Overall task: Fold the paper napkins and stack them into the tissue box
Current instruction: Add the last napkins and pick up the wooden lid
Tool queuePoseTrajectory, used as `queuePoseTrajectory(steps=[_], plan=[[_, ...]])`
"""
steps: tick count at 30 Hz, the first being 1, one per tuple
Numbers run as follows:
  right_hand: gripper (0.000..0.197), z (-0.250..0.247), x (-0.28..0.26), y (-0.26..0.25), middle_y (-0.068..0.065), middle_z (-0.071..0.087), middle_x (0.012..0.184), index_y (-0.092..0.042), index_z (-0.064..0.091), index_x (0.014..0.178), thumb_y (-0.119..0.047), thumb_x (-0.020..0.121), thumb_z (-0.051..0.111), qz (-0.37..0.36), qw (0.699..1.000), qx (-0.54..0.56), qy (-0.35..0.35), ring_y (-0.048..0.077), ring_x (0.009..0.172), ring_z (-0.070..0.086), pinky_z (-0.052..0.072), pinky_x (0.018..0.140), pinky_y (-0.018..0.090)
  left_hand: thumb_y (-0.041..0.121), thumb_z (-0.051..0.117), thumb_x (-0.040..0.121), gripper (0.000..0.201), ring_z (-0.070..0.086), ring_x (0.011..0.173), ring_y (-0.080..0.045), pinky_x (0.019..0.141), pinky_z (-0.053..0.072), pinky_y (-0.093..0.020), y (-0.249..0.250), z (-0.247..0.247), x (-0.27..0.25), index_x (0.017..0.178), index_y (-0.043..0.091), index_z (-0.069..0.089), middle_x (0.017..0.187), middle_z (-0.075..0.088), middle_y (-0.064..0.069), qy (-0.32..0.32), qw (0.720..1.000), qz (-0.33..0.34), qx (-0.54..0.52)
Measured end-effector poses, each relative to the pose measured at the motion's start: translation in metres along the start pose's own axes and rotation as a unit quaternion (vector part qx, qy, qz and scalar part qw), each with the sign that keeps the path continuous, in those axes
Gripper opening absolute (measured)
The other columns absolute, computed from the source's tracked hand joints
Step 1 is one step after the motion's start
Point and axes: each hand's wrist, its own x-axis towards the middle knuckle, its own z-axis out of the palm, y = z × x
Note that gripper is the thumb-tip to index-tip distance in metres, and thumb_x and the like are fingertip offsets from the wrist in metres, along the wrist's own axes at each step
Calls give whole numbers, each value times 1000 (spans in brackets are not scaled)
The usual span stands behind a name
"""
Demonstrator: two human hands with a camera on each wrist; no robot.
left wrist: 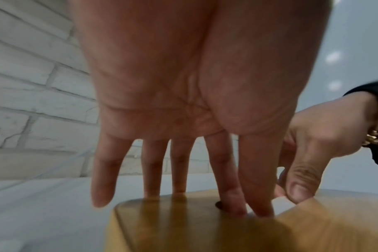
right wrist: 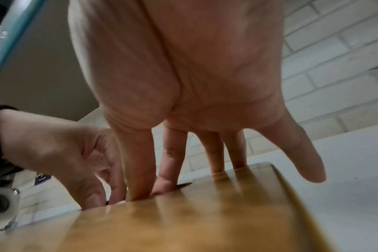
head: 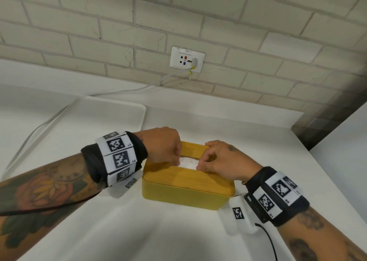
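Napkin (head: 188, 163) in tissue box (head: 184, 187) slot; both hands' fingers (left wrist: 233, 201) pinching its ends.

Wall (head: 198, 12) behind: pale brick, light grout, some hairline cracks. White socket plate (head: 187, 59) mounted low on wall, red and blue marks on face, grey plug in right side. Pale cable (head: 139, 87) drops from plug, runs left along white counter (head: 158, 231). Flat white tray-like slab (head: 111, 110) on counter, near wall, left of centre. Dark brick corner (head: 325, 120) at right, white panel (head: 349, 137) beyond it. Lighting even, soft shadows.
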Motion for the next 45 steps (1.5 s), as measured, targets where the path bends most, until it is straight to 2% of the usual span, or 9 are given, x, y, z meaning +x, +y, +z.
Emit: queuePoseTrajectory(steps=[5,12,15,18,21,28,33,37,45], plan=[[8,-6,9,15,-13,43,149,-35,72,83,-37,91,72,-19,999,17,-20,4,139,38,28,108,25,31,67,97,14,61,113,-18,100,49,-33,-4,-13,-2,90,23,76,129,65,0,-30,998,0,-60],[11,-19,13,21,-14,56,138,-30,72,99,-39,93,70,-46,991,124,1,6,138,44,32,114,28,42,64,98,12,47,131,-7,106,33,-26,-13,-30,-9,103,34,71,139,54,15,-15,992,-3,-126],[71,-23,4,30,-23,46,144,-50,51,132,-64,69,81,-22,992,115,-43,2,139,40,35,115,31,57,79,80,64,44,134,-9,113,36,-30,-23,-22,-16,136,43,51,141,47,20,-39,984,-24,-170],[124,-18,-10,43,-24,29,152,-61,13,148,-55,55,94,6,992,63,-110,7,139,36,36,117,37,65,93,51,130,31,140,-6,120,33,-38,-34,-4,-29,151,57,11,152,28,25,-86,988,-26,-125],[135,-8,-21,49,-23,21,154,-64,2,147,-54,51,97,-1,995,34,-97,8,141,29,37,117,41,54,96,52,139,24,141,-7,119,34,-41,-38,10,-34,152,58,0,154,20,22,-67,994,-13,-87],[105,28,-21,23,-12,34,130,-45,30,139,-85,53,75,49,996,5,80,13,128,32,41,101,35,31,87,79,88,54,125,-19,97,45,-26,-46,17,-32,151,28,38,138,52,4,127,973,-99,-165],[95,47,-31,8,-14,33,126,-48,33,133,-85,56,73,52,994,58,80,9,121,40,43,95,28,39,81,83,87,68,99,-4,82,47,-15,-30,49,-61,156,23,37,135,63,2,258,895,-189,-311],[71,49,-48,3,-25,40,117,-64,30,129,-59,77,78,4,995,81,60,-2,102,53,45,80,12,42,90,68,73,67,96,12,81,52,-6,-7,72,-95,134,31,63,115,68,24,224,878,-148,-397],[58,56,-12,-12,-2,57,112,-21,55,129,-51,84,75,-7,994,3,105,14,103,56,47,87,24,29,89,77,65,61,110,4,91,51,-9,-22,52,-85,136,21,64,131,61,16,192,928,-122,-296]])
